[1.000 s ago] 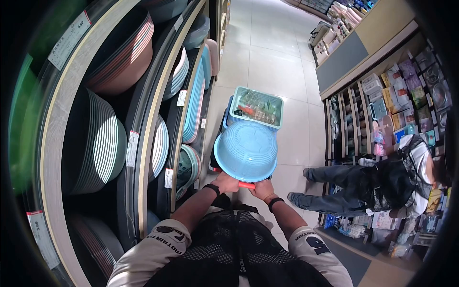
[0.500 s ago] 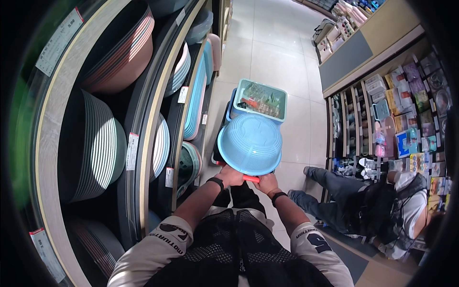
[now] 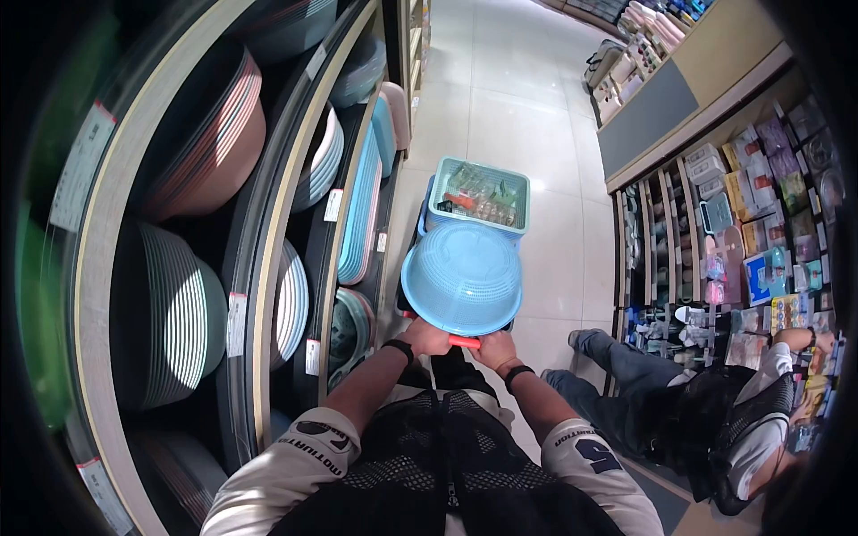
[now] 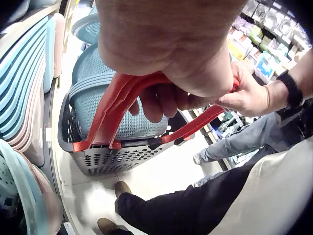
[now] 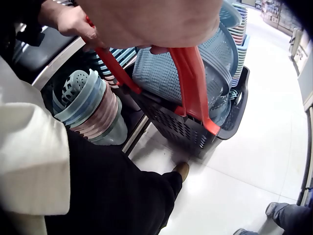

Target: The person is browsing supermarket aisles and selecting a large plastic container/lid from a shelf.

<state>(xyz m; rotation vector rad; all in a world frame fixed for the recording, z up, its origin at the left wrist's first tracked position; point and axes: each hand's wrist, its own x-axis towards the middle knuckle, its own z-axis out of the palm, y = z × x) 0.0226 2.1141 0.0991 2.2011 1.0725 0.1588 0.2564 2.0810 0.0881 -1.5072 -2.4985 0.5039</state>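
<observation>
Both my left hand (image 3: 426,339) and my right hand (image 3: 494,349) have their fingers curled round the red handle (image 4: 111,106), close beside each other. Under it is the dark, perforated shopping basket (image 4: 112,159), where nested blue colanders (image 3: 462,277) lie tipped over, bottoms up. Just beyond them sits a pale green basket (image 3: 526,198) holding clear packages (image 3: 487,192). To my left, stacked basins (image 3: 188,326) fill the shelves (image 3: 260,384); to my right, another person (image 3: 693,415) reaches toward packaged goods.

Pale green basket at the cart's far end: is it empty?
Not empty: in the head view, the pale green basket holds clear-wrapped items.
</observation>
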